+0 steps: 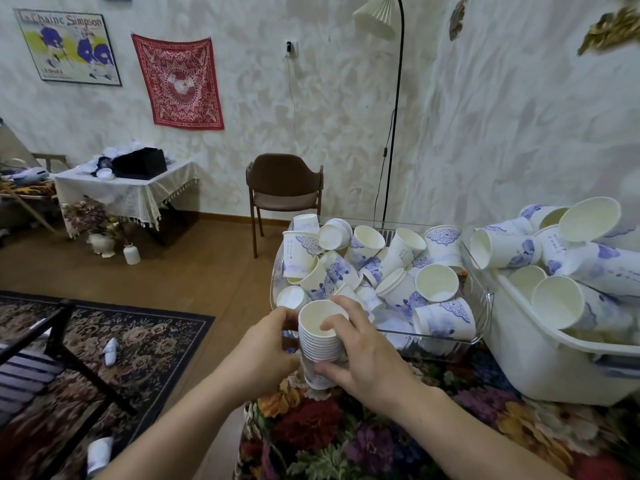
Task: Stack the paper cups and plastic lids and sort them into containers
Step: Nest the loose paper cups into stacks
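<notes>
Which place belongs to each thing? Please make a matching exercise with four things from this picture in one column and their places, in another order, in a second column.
Things:
1. nested stack of white paper cups
2. clear plastic tray
3. brown wooden chair
4. black box

Places:
A. on the small table with the lace cloth
B. against the far wall, beside the floor lamp
C. between the left hand and the right hand
D. on the floral tablecloth, full of loose cups

Pairs: 1-C, 2-D, 3-B, 4-A

Brown chair (284, 188) by wall – floor lamp (375, 19) beside; red cloth (178, 81), poster (67, 46) – probably print.
</notes>
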